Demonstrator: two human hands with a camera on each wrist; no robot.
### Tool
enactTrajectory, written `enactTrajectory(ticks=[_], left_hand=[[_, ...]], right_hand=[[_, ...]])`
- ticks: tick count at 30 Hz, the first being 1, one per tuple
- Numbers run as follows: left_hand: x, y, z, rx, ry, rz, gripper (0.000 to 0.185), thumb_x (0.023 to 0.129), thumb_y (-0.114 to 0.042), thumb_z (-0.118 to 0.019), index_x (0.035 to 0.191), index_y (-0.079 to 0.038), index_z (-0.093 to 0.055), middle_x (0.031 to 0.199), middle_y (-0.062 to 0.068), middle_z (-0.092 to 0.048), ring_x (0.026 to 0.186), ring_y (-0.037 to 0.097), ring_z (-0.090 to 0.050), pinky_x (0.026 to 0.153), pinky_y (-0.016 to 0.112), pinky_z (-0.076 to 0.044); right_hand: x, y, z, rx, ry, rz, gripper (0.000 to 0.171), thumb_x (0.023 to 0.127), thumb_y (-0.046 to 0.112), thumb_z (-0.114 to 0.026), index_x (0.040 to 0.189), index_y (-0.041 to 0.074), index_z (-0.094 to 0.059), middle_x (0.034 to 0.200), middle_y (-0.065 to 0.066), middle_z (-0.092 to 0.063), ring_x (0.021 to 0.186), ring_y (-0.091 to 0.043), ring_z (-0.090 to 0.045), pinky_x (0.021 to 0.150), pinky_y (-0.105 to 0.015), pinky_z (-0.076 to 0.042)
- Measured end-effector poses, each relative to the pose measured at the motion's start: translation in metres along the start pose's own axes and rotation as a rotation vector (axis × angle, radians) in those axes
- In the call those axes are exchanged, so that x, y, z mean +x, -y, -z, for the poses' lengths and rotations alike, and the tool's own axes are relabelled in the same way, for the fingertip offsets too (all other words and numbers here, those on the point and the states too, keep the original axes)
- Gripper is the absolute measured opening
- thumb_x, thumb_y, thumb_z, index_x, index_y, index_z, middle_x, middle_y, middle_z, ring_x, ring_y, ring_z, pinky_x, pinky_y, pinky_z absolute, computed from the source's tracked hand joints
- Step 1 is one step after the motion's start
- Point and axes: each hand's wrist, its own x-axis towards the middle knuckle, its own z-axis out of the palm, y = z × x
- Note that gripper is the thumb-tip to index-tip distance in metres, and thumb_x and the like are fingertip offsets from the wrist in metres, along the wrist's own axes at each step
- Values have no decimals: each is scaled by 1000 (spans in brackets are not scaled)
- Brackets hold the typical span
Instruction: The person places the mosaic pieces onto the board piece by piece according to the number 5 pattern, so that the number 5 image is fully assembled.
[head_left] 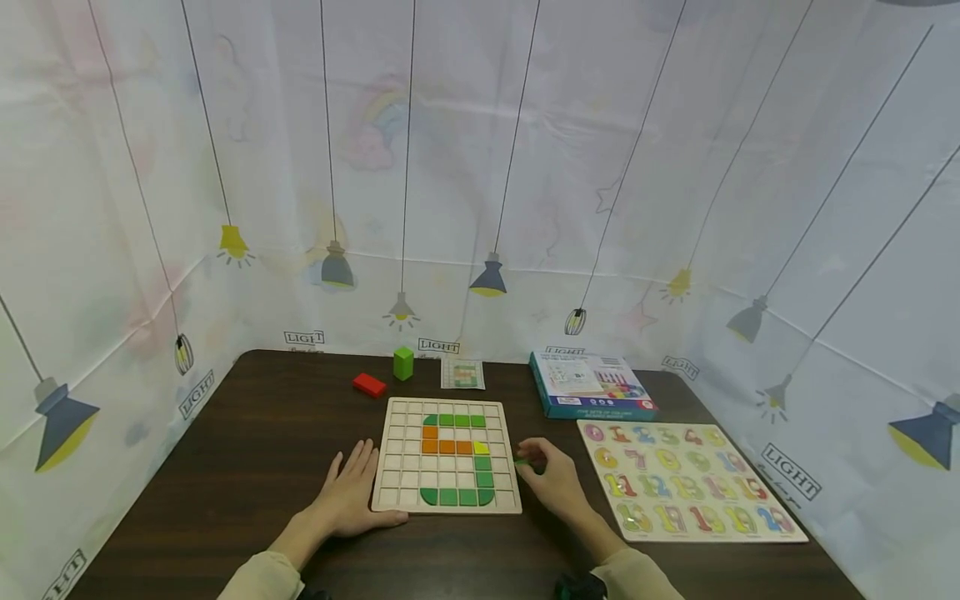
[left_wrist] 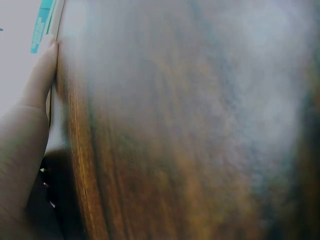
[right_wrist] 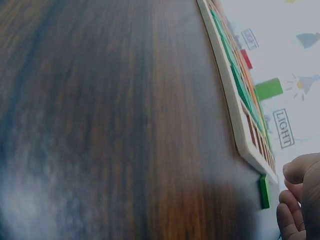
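The pale wooden grid board [head_left: 447,455], a square tray of small cells, is seen lying flat on the dark brown wooden table [head_left: 247,450] near the front edge, between the two hands. Part of its cells are filled with flat coloured tiles that form a curved figure: green tiles along the top, orange ones down the left and across the middle, one yellow tile at the right end of that row, and green ones down the right side and along the bottom, with rounded corner pieces; the remaining cells are bare. A small flat green tile [right_wrist: 263,191] is seen lying on the table just beside the board's right edge, close to the fingertips of the right hand [head_left: 555,481], whose fingers are curled; whether the tile is pinched or only touched cannot be told. The left hand [head_left: 352,493] is laid flat on the table with fingers straight, its thumb side against the board's left edge. Behind the board, a small pattern card [head_left: 462,374], a green upright block [head_left: 403,363] and a red flat block [head_left: 369,384] are placed. To the right, a blue cardboard box [head_left: 592,385] and a pastel number puzzle board [head_left: 686,479] are set.
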Motion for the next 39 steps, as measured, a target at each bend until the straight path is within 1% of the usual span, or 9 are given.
enactTrajectory(ticks=[5,9,13,16,20,25,28,33,39], left_hand=[[-1,-4,5,23,17,8,117,70,-78,-58,147,4,-23,152,25,-16,141,36,-9,108,58,-3],[-2,-6,8,-1,15,-2,115,71,-74,-61,145,7,-26,151,27,-18,140,40,-11,106,61,-5],[0,-3,4,17,28,14,119,70,-78,-58,148,5,-22,153,24,-15,141,36,-8,108,58,-3],[2,1,-1,34,16,22,120,68,-82,-54,149,1,-22,154,21,-15,142,32,-7,108,56,-2],[3,4,-5,28,-7,11,121,67,-84,-53,149,1,-23,153,21,-16,142,33,-8,108,57,-2],[4,5,-6,48,7,18,123,66,-87,-49,149,0,-21,154,20,-15,142,32,-7,109,56,-2],[4,6,-7,54,10,20,124,66,-87,-48,149,0,-21,154,20,-15,142,31,-7,109,56,-2],[4,5,-6,54,9,20,124,65,-88,-48,149,0,-21,154,20,-15,142,31,-7,109,56,-2],[4,5,-6,53,19,27,123,66,-86,-50,149,0,-21,154,20,-14,142,32,-7,109,56,-2]], right_hand=[[0,-4,1,-10,0,-23,29,80,-2,-69,107,4,-62,98,-5,-67,90,-21,-62,82,-42,-49],[0,-7,1,-32,2,-10,31,79,-2,-70,108,4,-62,100,-6,-66,91,-21,-61,81,-41,-50],[-1,-10,0,-40,-1,21,32,78,-4,-70,108,2,-61,101,-8,-66,92,-22,-62,80,-41,-51],[-1,-11,0,-41,10,18,31,79,-4,-70,108,2,-61,101,-9,-66,92,-23,-62,81,-42,-50],[-1,-12,0,-54,43,-14,31,80,-3,-69,109,4,-61,102,-6,-67,93,-21,-61,84,-41,-49],[-1,-12,0,-71,61,-23,31,80,-4,-69,109,5,-61,97,-4,-67,93,-21,-60,85,-42,-48],[-2,-12,0,-82,58,-18,31,79,-5,-69,108,4,-61,94,-3,-67,91,-21,-60,84,-42,-49],[-1,-13,0,-67,56,-40,30,80,-2,-71,107,5,-62,92,-2,-66,89,-19,-61,83,-41,-49],[2,-9,-2,-51,16,-40,28,81,0,-71,107,7,-62,94,-2,-65,88,-17,-60,81,-39,-49]])
